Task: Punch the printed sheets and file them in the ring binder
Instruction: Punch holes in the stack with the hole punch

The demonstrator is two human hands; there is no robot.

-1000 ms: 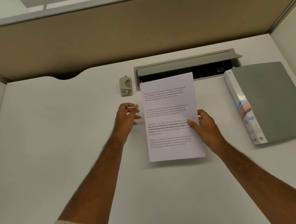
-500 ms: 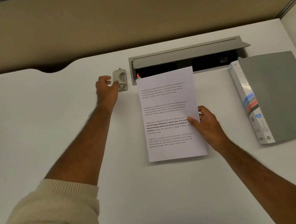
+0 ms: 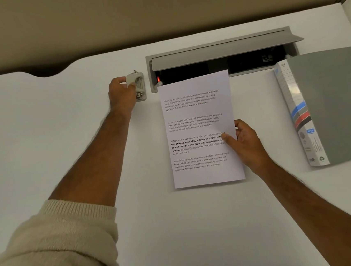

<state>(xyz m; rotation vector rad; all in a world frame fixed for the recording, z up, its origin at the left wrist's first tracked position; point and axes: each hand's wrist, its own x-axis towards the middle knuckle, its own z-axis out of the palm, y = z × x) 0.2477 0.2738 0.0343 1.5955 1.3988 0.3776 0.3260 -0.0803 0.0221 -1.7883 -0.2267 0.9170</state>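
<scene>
On the white bench, working left to right. Cream knit sleeve at 7 o'clock, bare forearm running up toward 11 o'clock. Left hand at the far end of that reach, grip curled round the hole punch: fingers over its top left edge, thumb tip on its handle. Punch is small, grey, with its long axis running 12 to 6 o'clock and its metal parts showing on the near half. It sits just left of the grey cable tray sunk into the bench, whose lid is propped open; a red light shows inside at its left end.

Printed sheets at centre, portrait, long axis near 12 to 6 o'clock, top edge tipped slightly toward 11 and overlapping the tray's front lip. Four text blocks read upright from the wearer's side. How many sheets: cannot tell. Right hand pinches the right edge at mid-height, thumb on the printed face, fingers curled behind.

Grey ring binder at 3 o'clock, lying flat and closed, apart from the paper. Spine faces left, with blue, black and red stripes; long axis roughly 12 to 6 o'clock.
</scene>
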